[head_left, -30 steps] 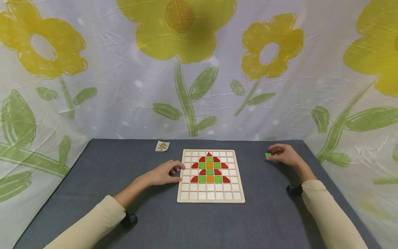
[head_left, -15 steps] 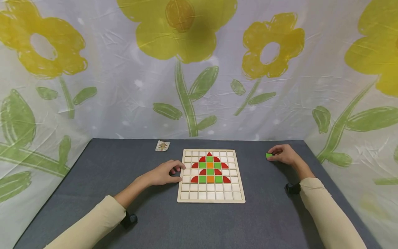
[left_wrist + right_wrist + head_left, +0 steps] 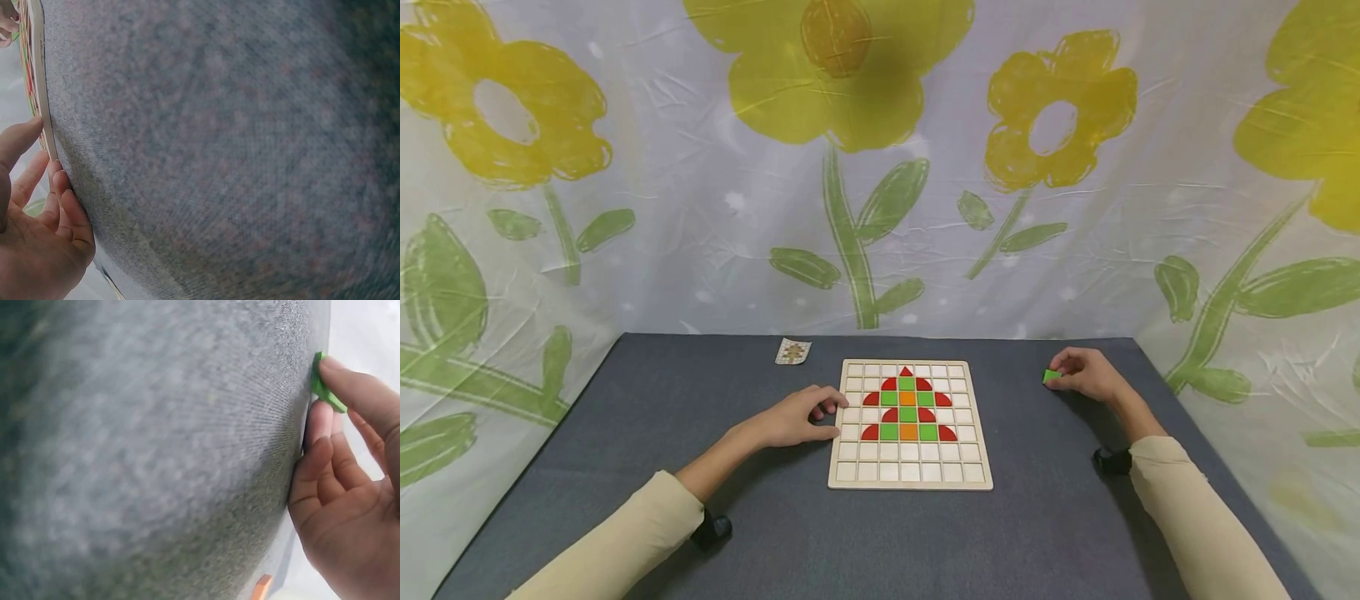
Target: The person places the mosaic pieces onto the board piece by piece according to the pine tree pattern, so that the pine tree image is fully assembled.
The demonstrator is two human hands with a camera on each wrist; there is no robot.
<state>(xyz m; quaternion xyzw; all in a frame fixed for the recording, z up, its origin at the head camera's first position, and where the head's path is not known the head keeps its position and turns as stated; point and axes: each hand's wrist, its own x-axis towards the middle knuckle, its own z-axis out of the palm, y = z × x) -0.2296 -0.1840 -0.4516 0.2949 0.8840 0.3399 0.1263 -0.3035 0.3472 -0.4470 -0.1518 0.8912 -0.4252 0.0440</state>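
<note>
In the head view, a square wooden grid board (image 3: pixel 910 474) lies mid-table, with white cells and a tree pattern of green and orange squares, red quarter-rounds and a red triangle (image 3: pixel 906 372) on top. My left hand (image 3: pixel 797 417) is at the board's left edge, thumb and index fingertips touching the rim, the other fingers loosely bent. Far to the right, my right hand (image 3: pixel 1084 372) pinches a small green square tile (image 3: pixel 1050 377) between thumb and fingers. The right wrist view shows this tile (image 3: pixel 325 386) edge-on under the thumb tip, close over the cloth.
A small printed card (image 3: pixel 793 352) with a grid picture lies behind the board, to its left. An orange piece (image 3: pixel 261 587) shows at the bottom of the right wrist view. A flowered curtain (image 3: pixel 700 208) stands behind the dark cloth-covered table (image 3: pixel 910 542).
My right hand has shifted only slightly, and the green tile has tilted a little in its fingers. The left hand and the board stay put.
</note>
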